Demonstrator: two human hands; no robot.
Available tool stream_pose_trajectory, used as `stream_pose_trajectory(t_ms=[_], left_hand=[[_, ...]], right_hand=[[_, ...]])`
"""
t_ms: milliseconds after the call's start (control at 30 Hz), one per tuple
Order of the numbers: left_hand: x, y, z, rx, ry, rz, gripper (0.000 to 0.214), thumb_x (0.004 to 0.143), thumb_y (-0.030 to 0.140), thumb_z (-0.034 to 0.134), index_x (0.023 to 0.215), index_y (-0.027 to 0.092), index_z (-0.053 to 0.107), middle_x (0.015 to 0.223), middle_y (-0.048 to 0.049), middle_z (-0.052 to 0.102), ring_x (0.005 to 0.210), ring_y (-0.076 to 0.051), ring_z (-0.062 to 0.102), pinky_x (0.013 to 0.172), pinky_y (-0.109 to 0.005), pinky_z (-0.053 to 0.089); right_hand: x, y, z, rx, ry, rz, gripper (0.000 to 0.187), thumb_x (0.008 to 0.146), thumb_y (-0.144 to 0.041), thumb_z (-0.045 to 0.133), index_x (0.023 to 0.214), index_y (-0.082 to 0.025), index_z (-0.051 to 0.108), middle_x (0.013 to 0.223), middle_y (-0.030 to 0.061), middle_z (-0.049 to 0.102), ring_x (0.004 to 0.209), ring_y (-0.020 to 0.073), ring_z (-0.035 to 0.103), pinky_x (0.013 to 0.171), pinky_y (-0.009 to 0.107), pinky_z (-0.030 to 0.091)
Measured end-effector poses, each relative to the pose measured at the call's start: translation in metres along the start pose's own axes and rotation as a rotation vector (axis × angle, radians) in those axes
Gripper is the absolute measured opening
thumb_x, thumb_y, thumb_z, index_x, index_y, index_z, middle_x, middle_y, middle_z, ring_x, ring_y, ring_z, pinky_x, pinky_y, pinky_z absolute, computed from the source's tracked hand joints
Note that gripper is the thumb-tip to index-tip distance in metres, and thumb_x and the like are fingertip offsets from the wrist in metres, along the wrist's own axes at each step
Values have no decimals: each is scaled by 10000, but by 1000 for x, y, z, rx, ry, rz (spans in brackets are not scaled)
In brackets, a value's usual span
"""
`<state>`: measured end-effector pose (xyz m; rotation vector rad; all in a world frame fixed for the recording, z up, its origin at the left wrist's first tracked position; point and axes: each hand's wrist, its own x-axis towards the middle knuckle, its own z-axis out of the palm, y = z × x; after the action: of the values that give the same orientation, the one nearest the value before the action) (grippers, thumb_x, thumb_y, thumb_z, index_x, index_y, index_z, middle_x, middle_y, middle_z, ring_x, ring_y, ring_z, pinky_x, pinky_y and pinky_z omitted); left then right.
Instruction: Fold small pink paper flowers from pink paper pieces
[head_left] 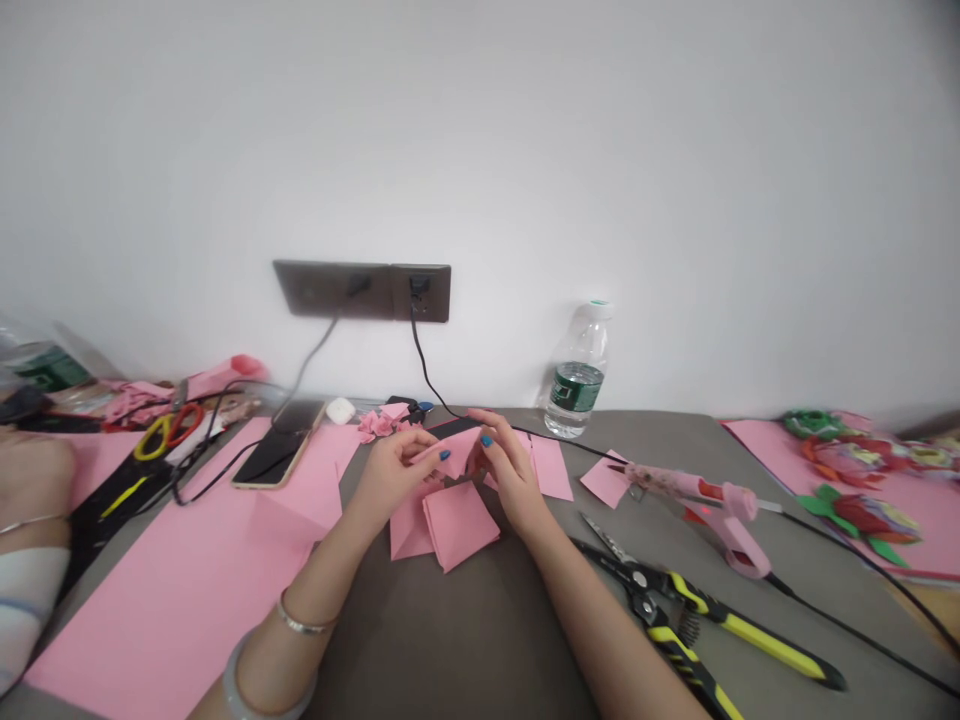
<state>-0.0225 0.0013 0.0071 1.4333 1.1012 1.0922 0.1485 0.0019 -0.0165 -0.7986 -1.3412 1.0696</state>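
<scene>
Pink paper piece point(452, 447), one: held up over the middle of the table point(450, 650), nearer the far edge along the wall. Left hand point(405, 468): thumb and fingers clamped on the paper's left part. Right hand point(511, 470): curled at its other end, forefinger stretched along the top; whether thumb and finger meet on the paper cannot be told. The two-sided hold presumably steadies a light, springy sheet.

Folded pink squares point(463, 527), a small pile: just below the hands, likely kept there for short reach.

Glue gun point(724, 510), pink: on its side toward the right edge, nozzle by a small pink square point(606, 482) — perhaps a drip catcher. Shears point(667, 595), black and yellow: blades toward the far edge, grips toward the near right corner, seemingly to suit the right hand.

Water bottle point(579, 385): upright at the far edge, perhaps out of the way.

Obscured: the fingertips behind the paper, and its layers — uncounted. One shears grip runs off below; another person's arm point(30, 560) is cut off at left. Paper flowers point(862, 515), right: blurred.
</scene>
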Motion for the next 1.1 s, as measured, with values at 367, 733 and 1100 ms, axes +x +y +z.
stream_pose_trajectory(t_ms=[367,733,1100], left_hand=[[-4,4,5,160,-36,128,148,849,326,588,828,182,611,773,-2,589,722,-152,578,613,-233,509],[0,1,1,219,-70,156,267,866,382,564,686,186,547,659,33,491,626,-126,465,560,-216,404],[-3,0,9,187,30,145,370,905,448,481,645,214,360,630,59,345,585,-117,374,550,-222,349]], right_hand=[[1,4,3,-73,-73,66,401,832,-556,617,662,-207,516,576,-39,487,523,124,468,524,247,382],[1,3,2,-146,-141,103,509,841,-632,561,574,-201,518,490,-22,539,447,113,460,486,246,376],[-1,1,7,-41,-111,85,385,810,-558,650,689,-199,580,612,-6,581,539,133,527,548,259,439]])
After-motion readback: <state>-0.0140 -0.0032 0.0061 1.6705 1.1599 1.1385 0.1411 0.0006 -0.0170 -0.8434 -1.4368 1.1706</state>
